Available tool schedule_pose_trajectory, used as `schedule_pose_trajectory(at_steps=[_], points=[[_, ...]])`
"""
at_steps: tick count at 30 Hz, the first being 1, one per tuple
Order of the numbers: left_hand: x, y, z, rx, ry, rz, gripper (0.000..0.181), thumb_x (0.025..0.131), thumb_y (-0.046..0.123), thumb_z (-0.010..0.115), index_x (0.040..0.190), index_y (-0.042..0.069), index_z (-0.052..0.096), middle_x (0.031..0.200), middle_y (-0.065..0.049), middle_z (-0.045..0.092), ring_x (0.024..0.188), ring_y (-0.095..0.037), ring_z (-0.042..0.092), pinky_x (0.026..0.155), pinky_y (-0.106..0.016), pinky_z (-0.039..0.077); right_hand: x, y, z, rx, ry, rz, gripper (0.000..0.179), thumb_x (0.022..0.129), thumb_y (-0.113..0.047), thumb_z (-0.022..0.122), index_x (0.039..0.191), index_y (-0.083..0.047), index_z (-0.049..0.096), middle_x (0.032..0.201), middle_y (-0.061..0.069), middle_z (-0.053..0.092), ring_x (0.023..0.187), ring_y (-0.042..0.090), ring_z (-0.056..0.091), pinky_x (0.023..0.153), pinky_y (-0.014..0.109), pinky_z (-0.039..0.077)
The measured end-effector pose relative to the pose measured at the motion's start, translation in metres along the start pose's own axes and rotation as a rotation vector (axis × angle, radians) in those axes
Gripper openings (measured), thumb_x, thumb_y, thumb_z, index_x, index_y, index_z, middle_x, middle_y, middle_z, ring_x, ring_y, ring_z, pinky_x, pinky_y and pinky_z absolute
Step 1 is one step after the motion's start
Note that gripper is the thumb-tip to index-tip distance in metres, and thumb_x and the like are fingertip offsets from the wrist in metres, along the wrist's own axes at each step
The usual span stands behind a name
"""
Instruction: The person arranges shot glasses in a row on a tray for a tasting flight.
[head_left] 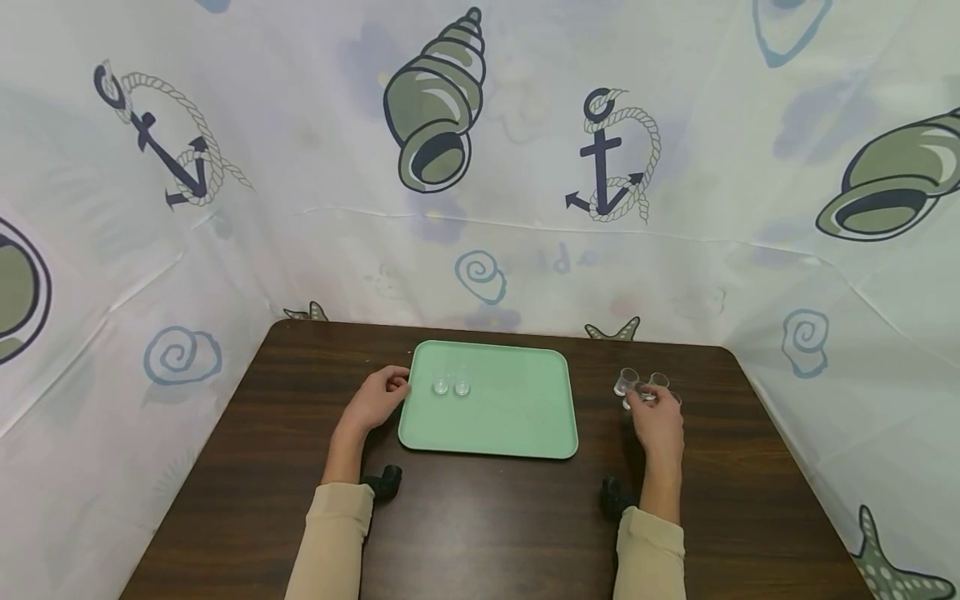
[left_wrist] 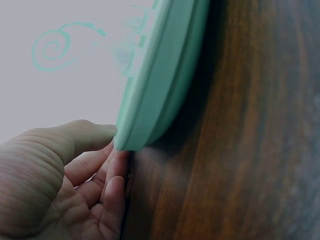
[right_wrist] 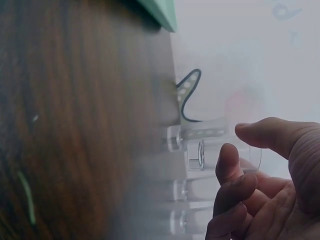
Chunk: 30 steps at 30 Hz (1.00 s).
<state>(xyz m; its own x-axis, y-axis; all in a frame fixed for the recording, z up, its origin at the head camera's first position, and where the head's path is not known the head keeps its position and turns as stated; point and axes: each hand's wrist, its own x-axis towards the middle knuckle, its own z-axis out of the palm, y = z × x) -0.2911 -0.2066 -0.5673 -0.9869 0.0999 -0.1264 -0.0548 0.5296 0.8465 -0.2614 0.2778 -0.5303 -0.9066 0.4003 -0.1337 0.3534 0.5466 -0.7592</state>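
Note:
On the green tray [head_left: 517, 408] stand two small clear shot glasses [head_left: 441, 386], side by side toward its left. My left hand [head_left: 378, 398] is at the tray's left edge; in the left wrist view its thumb and fingers pinch the rim [left_wrist: 132, 132]. To the right of the tray, my right hand [head_left: 658, 425] is among several more shot glasses [head_left: 626, 382]. Seen from the right wrist, its thumb and fingers are around one shot glass [right_wrist: 197, 156], partly hidden by the fingers. Other glasses [right_wrist: 182, 190] stand just beyond it.
The dark wooden table [head_left: 480, 525] carries the tray and the glasses. Behind and beside it hangs a pale curtain [head_left: 525, 275] printed with shells and anchors. A black strap-on device [head_left: 384, 483] sits at each wrist.

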Motion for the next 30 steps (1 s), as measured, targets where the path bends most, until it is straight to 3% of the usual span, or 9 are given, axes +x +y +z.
schedule_pose_trajectory(at_steps=[5,15,20,25,30], points=[[0.001,-0.001,0.0,0.002,-0.001,0.003,0.044,0.113,0.02,0.054,0.152,-0.002,0.054,0.127,-0.019,0.061,0.11,-0.029,0.058,0.092,-0.042,0.049,-0.003,-0.011,-0.002,-0.001,0.01,-0.024,0.058,0.106,-0.048,0.059,0.149,-0.009,0.059,0.121,0.017,0.071,0.097,0.031,0.064,0.071,0.038,0.046],[0.003,-0.005,0.0,0.005,0.004,-0.004,0.045,0.113,0.021,0.054,0.152,-0.001,0.053,0.128,-0.019,0.061,0.111,-0.03,0.059,0.094,-0.043,0.05,-0.012,-0.038,0.008,0.082,-0.013,-0.138,0.055,0.106,-0.043,0.064,0.147,-0.006,0.059,0.087,0.001,0.067,0.074,0.02,0.054,0.064,0.035,0.043],[0.004,-0.006,-0.001,0.007,0.002,-0.002,0.045,0.113,0.022,0.055,0.152,-0.001,0.054,0.128,-0.019,0.061,0.113,-0.032,0.059,0.096,-0.047,0.05,-0.015,-0.049,0.023,0.161,-0.053,-0.195,0.048,0.106,-0.035,0.067,0.143,-0.004,0.061,0.085,0.008,0.069,0.069,0.016,0.052,0.063,0.034,0.043],[0.003,-0.006,-0.002,0.003,0.003,-0.01,0.045,0.113,0.022,0.055,0.153,0.0,0.054,0.13,-0.018,0.061,0.115,-0.031,0.059,0.098,-0.047,0.05,-0.022,-0.068,0.042,0.181,-0.099,-0.264,0.043,0.106,-0.033,0.067,0.139,-0.005,0.064,0.086,0.007,0.067,0.073,0.018,0.058,0.066,0.032,0.044],[0.004,-0.005,0.0,-0.003,-0.004,-0.003,0.045,0.113,0.022,0.055,0.152,-0.001,0.054,0.128,-0.019,0.061,0.112,-0.031,0.059,0.095,-0.046,0.05,-0.032,-0.084,0.059,0.19,-0.144,-0.31,0.044,0.106,-0.031,0.068,0.142,-0.005,0.064,0.085,0.005,0.067,0.096,0.031,0.074,0.072,0.033,0.048]])
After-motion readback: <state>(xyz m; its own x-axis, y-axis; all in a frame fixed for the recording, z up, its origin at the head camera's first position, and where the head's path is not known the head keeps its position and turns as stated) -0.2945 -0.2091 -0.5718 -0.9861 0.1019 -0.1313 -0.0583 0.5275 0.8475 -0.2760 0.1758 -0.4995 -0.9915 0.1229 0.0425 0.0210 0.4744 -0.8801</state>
